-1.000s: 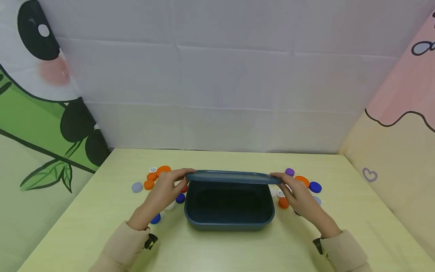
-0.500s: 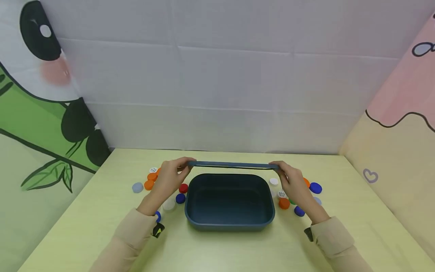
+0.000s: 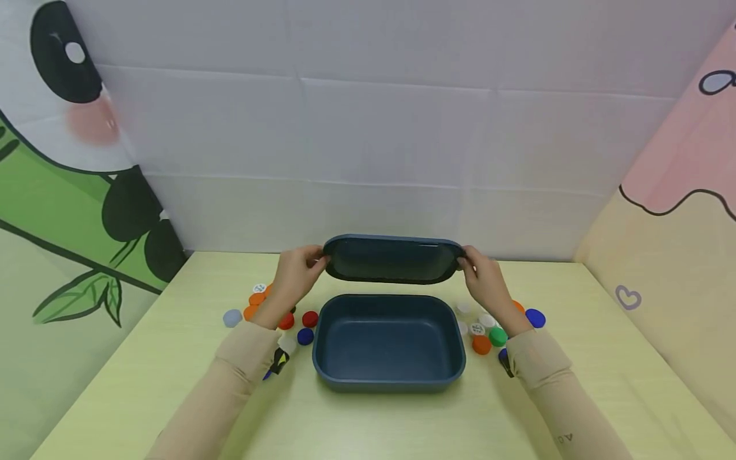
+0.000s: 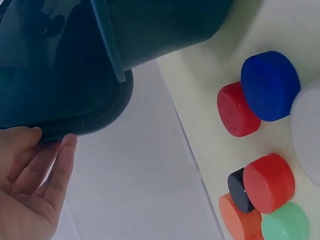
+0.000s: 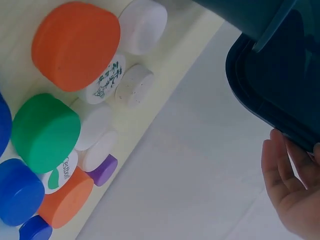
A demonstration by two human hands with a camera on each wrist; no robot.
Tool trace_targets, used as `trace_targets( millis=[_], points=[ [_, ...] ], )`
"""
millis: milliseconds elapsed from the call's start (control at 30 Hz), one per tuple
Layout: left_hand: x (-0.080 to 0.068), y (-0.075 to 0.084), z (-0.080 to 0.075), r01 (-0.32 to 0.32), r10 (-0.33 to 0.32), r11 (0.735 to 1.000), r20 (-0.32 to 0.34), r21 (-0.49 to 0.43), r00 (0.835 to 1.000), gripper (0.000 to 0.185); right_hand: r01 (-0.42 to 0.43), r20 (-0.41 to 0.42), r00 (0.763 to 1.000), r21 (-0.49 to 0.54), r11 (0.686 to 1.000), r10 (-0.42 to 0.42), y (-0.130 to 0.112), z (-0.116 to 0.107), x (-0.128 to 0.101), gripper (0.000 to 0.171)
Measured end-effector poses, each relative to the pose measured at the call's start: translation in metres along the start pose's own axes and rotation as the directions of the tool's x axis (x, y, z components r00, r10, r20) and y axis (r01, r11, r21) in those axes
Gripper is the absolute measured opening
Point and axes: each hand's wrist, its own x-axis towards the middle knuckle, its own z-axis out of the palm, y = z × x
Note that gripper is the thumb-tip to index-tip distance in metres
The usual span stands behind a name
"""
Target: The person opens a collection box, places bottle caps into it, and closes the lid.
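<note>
A dark blue lid [image 3: 393, 260] is held tilted up behind and above the rim of a matching rectangular box [image 3: 390, 348], its underside facing me. My left hand [image 3: 298, 275] pinches the lid's left end between thumb and fingers. At the opposite end my right hand [image 3: 485, 278] pinches it the same way. In the left wrist view the left thumb and fingers [image 4: 64, 160] grip the lid's edge. The right wrist view has the right hand [image 5: 290, 182] at the lid's rim, partly cut off by the frame. The box stands uncovered on the table, with nothing visible inside.
Bottle caps lie on both sides of the box: red caps [image 3: 310, 319] and a dark blue cap [image 3: 305, 336] on the left, a green cap [image 3: 498, 337] and an orange cap [image 3: 482, 345] on the right. A pale cloth wall [image 3: 391, 160] rises behind the table [image 3: 391, 428].
Both hands have lifted the lid up and back, away from the box. It has turned from lying over the box's back rim to standing tilted, underside toward me.
</note>
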Motion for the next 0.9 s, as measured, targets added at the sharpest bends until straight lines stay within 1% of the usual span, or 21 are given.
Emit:
trace_targets(
  millis=[167,333,500,633,733,900],
  points=[
    [0.012,-0.004,0.008,0.024,-0.025,0.999,0.026,0.035,0.999,0.014,-0.026,0.022,0.999,-0.005,1.000,0.026,0.013,0.007,0.016,0.011],
    [0.022,-0.009,0.015,0.072,-0.074,0.996,0.066,0.044,0.995,0.015,-0.068,0.079,0.994,-0.003,0.998,0.068,0.024,0.013,0.028,0.011],
    [0.029,-0.013,0.019,0.129,-0.133,0.991,0.103,0.040,0.986,0.019,-0.083,0.138,0.987,0.018,0.996,0.080,0.030,0.017,0.036,0.014],
    [0.033,-0.016,0.021,0.169,-0.173,0.985,0.124,0.039,0.977,0.022,-0.097,0.157,0.983,0.032,0.995,0.091,0.033,0.020,0.042,0.018],
    [0.036,-0.018,0.022,0.198,-0.200,0.980,0.144,0.030,0.969,0.022,-0.132,0.176,0.977,0.045,0.990,0.122,0.035,0.022,0.046,0.023],
    [0.039,-0.022,0.026,0.269,-0.268,0.963,0.185,0.021,0.945,0.021,-0.202,0.220,0.958,0.061,0.977,0.184,0.040,0.029,0.051,0.027]
  ],
)
